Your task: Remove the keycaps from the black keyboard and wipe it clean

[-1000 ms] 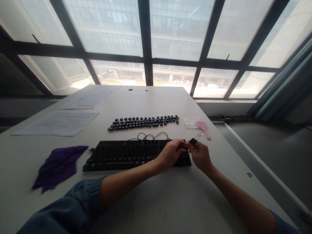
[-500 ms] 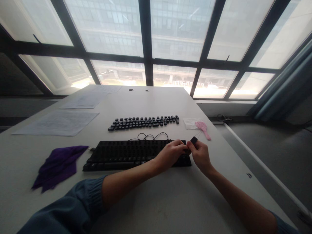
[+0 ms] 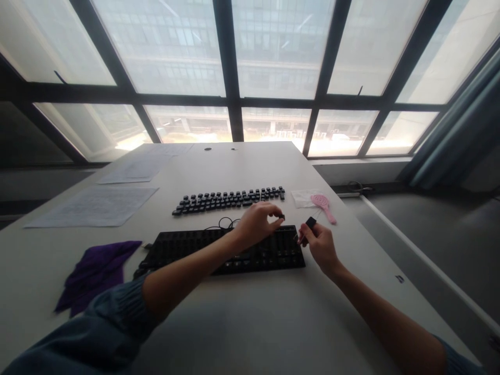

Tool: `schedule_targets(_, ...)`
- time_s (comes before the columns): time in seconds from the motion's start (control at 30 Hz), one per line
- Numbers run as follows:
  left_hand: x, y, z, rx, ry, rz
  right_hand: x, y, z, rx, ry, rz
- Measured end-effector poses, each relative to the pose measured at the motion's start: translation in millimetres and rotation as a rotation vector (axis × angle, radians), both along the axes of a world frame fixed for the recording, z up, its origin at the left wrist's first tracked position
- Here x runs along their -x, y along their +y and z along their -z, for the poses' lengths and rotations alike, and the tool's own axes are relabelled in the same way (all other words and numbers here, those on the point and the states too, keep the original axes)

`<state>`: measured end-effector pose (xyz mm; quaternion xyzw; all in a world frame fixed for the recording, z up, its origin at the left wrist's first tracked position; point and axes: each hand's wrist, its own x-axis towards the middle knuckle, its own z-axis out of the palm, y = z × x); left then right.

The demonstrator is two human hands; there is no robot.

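Note:
My left hand pinches a small black keycap between thumb and fingertips, above the top right part of the black keyboard. In my right hand is a wire keycap puller with a dark block-like end, its thin wires showing on both sides of the fingers. That hand is at the keyboard's right end. Many removed keycaps stand in rows behind the keyboard. My left forearm hides part of the keyboard's middle and lower left.
A pink hairbrush-shaped item lies by a clear plastic bag near the table's right edge. A purple cloth is left of the keyboard. Printed papers lie at the left. The keyboard's cable loops behind it.
My left hand has moved away from the right hand, left and up, with a keycap in its fingers. My right hand stays almost in place with the puller.

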<state>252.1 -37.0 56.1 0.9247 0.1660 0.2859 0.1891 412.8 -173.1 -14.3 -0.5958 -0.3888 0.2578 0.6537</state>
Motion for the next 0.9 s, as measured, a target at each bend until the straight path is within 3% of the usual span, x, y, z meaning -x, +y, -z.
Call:
schedule_targets(0.13, -23, 63, -11.7, -0.061, 0.191, -0.166, -2, 0, 0.7, -0.004, -0.014, -0.010)
schedule_targets(0.3, -56, 108, 4.4, -0.197, 0.390, -0.243, -4, 1, 2.4, -0.011, -0.038, -0.009)
schedule_targets(0.53, -67, 117, 30.5, -0.221, 0.454, -0.255, -5, 1, 2.2, 0.008, -0.020, -0.031)
schedule_targets(0.9, -66, 117, 36.8, -0.212, 0.453, -0.269, -6, 2, 2.6, 0.004, -0.008, -0.049)
